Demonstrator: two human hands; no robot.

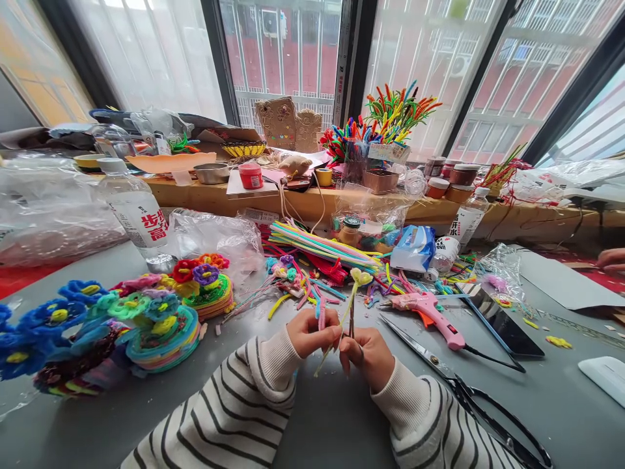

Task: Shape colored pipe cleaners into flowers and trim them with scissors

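Two hands in striped white-and-black knit sleeves are working a pale yellow pipe-cleaner flower stem (349,301) just above a grey tabletop (312,417). The left hand (312,331) is pinching the lower part of the stem with fingers closed tight, a pink fuzzy pipe cleaner (321,314) standing up from the same grip. The right hand (367,355) is closing around the stem just beside it, thumb and fingers pressed together on the wire. The stem is tilting up and to the right, its small yellow heart-shaped bloom (361,276) sitting above both hands. A pink hot-glue gun (430,311) is lying near the right hand, with long black-handled scissors (459,384) stretching toward the lower right corner. Finished blue, green and rainbow pipe-cleaner flowers (146,319) are crowding the left side, and a bundle of pastel pipe cleaners (322,246) is lying behind the hands, near a clear plastic water bottle (134,208)
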